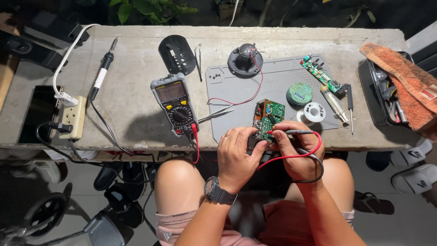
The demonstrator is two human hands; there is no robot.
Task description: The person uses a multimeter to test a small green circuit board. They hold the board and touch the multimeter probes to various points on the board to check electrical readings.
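Person sits at a concrete bench, both hands at its near edge over a grey work mat. L hand, ring on one finger & dark watch on the wrist, is closed on the lower edge of a green circuit board, holding it tilted up off the mat. R hand is closed round the meter probes, pinched w/ tips pressed against the board; the red lead & a black lead loop over that hand toward the lap. Board sits at the mat's front edge, between the two hands, w/ a thin red wire running from it up to a round black speaker at the mat's top. Left of the mat, a grey multimeter lies face up, leads plugged in at its bottom; tweezers lie just beside it, tips pointing toward the mat. Farther left: soldering iron, white power strip at the bench's left end. Black oval cover near the meter's top. On the mat's right side: long green board strip, round green tin, solder spool, syringe tube, small screwdriver. Far right, a black tray w/ tools under an orange towel
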